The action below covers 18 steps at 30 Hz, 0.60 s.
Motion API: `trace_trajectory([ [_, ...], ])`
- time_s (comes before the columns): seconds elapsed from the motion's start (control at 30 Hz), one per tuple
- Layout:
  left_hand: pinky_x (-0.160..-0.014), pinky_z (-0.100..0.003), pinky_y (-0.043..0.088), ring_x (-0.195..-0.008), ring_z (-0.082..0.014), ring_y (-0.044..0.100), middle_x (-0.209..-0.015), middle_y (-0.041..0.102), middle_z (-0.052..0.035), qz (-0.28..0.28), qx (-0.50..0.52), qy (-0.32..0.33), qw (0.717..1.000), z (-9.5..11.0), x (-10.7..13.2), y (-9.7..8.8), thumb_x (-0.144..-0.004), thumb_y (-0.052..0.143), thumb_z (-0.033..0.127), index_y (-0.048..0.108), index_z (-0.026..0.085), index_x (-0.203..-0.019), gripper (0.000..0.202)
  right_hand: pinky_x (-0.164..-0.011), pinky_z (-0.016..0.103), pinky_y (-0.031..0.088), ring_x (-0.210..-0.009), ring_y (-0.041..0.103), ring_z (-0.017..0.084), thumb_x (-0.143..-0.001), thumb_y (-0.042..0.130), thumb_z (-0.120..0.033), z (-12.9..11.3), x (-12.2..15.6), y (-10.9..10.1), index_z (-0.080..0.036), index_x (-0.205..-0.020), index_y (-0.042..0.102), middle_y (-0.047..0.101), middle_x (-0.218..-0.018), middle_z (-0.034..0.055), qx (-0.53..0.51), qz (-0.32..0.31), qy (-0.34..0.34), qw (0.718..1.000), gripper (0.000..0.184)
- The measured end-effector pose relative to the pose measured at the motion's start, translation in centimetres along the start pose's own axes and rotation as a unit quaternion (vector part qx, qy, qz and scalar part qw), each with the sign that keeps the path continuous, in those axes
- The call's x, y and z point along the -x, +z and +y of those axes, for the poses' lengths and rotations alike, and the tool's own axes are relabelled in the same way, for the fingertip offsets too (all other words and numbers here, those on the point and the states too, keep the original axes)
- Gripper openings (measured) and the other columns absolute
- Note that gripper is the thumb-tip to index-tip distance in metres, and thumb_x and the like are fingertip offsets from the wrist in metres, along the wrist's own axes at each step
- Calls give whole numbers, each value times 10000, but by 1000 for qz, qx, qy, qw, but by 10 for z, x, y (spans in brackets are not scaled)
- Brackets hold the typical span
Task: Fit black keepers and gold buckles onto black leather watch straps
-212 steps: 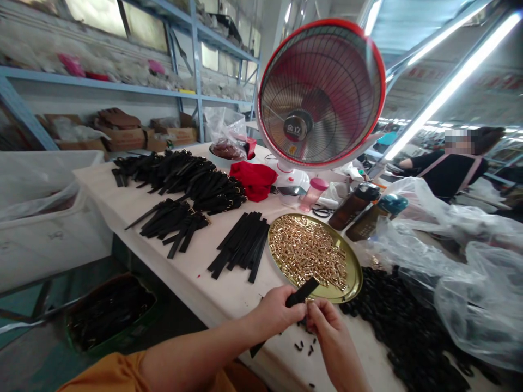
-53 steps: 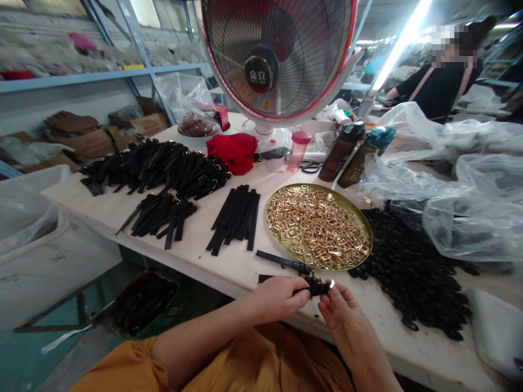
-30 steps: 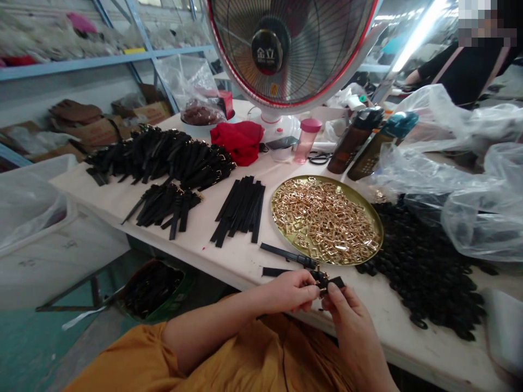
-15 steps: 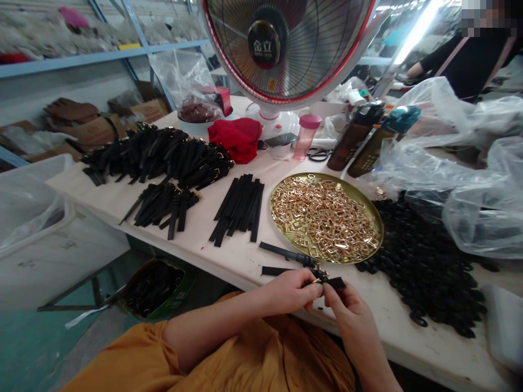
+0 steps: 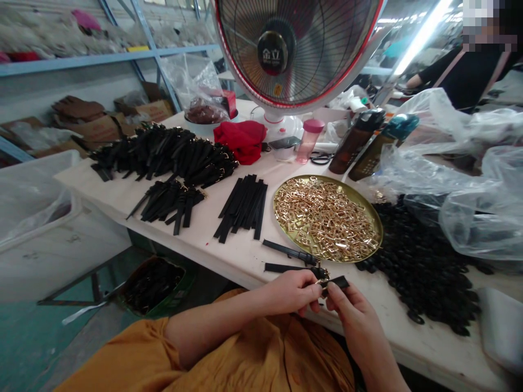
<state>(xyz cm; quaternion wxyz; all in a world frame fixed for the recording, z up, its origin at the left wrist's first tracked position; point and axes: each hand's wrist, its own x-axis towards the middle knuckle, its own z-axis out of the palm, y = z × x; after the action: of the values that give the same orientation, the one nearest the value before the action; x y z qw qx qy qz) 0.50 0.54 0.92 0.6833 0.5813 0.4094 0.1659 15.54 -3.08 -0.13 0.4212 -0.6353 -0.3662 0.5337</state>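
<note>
Close together at the table's front edge, both my hands are closed on one short black strap (image 5: 338,282) with a gold buckle (image 5: 321,282) on it. My left hand (image 5: 297,291) pinches it at the buckle. The thumb and fingers of my right hand (image 5: 352,306) grip the strap near its free end; fingers partly hide the strap. Just beyond my left hand lie two black straps with buckles, one strap (image 5: 288,251) behind the other strap (image 5: 286,267). A round gold tray (image 5: 281,226) full of small gold buckles (image 5: 327,218) stands behind my hands.
Loose plain straps (image 5: 243,207) lie left of the tray, with buckled straps (image 5: 171,201) and a large strap heap (image 5: 159,155) farther left. Small black loops (image 5: 425,267) are piled at right. A fan (image 5: 281,60), bottles (image 5: 355,144) and plastic bags (image 5: 469,201) stand behind.
The view has shifted slightly, so the table things sit a little farther right. My right hand has drawn slightly away from my left, with both still on the strap.
</note>
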Motion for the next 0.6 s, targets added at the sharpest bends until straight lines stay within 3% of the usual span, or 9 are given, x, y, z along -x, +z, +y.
trace_trajectory([
  [0.13,-442,-174,383,-460,-65,483,-670,569,9,29,-4,1,1000,0,2,2,-768,356,248,445,157,-748,128,-515,227,366,-510,411,98,-662,684,-405,4,0,4,-181,-651,539,467,-539,-48,-165,-37,69,983,267],
  [0.23,-424,-176,375,-442,-69,474,-654,569,8,41,-15,-7,999,1,4,3,-758,343,246,452,158,-740,141,-510,234,380,-507,426,101,-656,691,-389,5,1,4,-175,-662,549,481,-556,-40,-213,-59,95,971,258],
  [0.33,-421,-177,352,-437,-70,461,-635,571,11,58,-48,-18,997,3,5,3,-757,341,252,470,157,-731,163,-554,249,398,-546,451,119,-672,668,-419,4,3,1,-182,-664,558,499,-573,-31,-159,-49,78,983,261],
  [0.5,-458,-188,313,-514,-90,486,-634,593,1,93,-137,-9,986,3,3,5,-754,363,258,518,154,-704,194,-595,268,390,-596,472,157,-642,644,-500,3,5,-3,-188,-657,597,523,-558,-18,37,-31,14,999,317],
  [0.6,-489,-197,306,-576,-106,505,-640,597,-4,111,-170,5,979,2,1,5,-752,378,260,532,156,-685,198,-571,266,377,-595,475,161,-618,659,-503,7,2,-3,-178,-705,626,549,-580,-9,44,-16,24,999,338],
])
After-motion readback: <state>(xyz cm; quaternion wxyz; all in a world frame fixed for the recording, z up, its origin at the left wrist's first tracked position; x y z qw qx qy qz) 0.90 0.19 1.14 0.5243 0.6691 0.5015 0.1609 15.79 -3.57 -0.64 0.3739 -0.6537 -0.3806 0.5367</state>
